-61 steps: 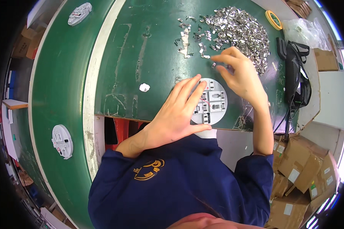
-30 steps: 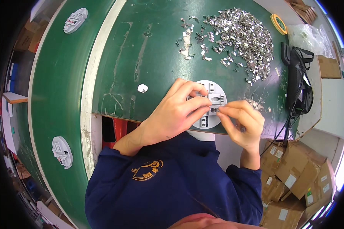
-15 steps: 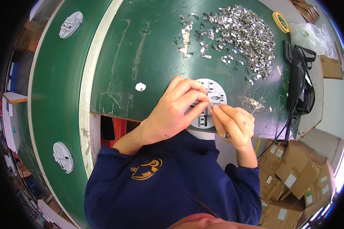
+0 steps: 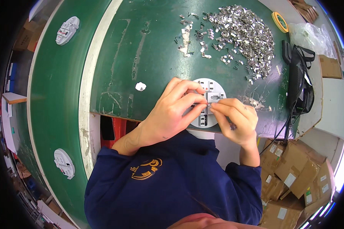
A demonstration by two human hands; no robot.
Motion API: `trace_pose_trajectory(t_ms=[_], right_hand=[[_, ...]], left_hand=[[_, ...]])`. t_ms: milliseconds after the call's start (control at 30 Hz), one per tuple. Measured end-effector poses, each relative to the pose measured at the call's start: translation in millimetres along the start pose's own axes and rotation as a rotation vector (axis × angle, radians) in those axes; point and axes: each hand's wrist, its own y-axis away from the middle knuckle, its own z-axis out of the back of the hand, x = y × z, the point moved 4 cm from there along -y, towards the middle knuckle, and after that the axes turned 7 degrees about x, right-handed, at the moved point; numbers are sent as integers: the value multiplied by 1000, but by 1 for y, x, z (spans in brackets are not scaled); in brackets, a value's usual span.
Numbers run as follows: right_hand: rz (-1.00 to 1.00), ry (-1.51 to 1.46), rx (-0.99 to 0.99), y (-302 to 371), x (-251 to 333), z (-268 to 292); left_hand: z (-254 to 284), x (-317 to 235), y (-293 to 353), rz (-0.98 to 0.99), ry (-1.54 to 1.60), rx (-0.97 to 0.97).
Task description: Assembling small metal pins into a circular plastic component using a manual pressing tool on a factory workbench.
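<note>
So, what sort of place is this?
Most likely an assembly workshop: a heap of small silvery metal clips on a green rectangular worktable, two round white plastic bases on a long green conveyor-like strip, and piled brown cardboard boxes.

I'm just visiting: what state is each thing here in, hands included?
Left hand: fingers bent, tips at the white disc
Right hand: fingers curled, tips at the disc; anything pinched is too small to tell
White disc: on the table, partly covered by hands
Metal clips: heaped, some scattered
Upper far-left disc: lying untouched
Lower far-left disc: likewise
Clear plastic bag: crumpled
Cardboard boxes: piled untidily
</note>
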Motion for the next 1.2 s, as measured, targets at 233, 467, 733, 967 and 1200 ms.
trace_pose_trajectory(t_ms=[233, 467, 733, 967, 1200], right_hand=[[-38, -90, 211, -16, -9, 1], [-44, -69, 260, -21, -8, -5], [-154, -51, 444, -37, -5, -6], [-233, -166, 451, -36, -9, -7], [-215, -101, 475, -38, 0, -10]], left_hand=[[4, 1, 6, 5, -19, -53], [7, 1, 4, 25, -48, -69], [8, 5, 2, 23, -58, -66], [7, 5, 5, 41, -23, -69], [9, 2, 4, 36, -25, -57]])
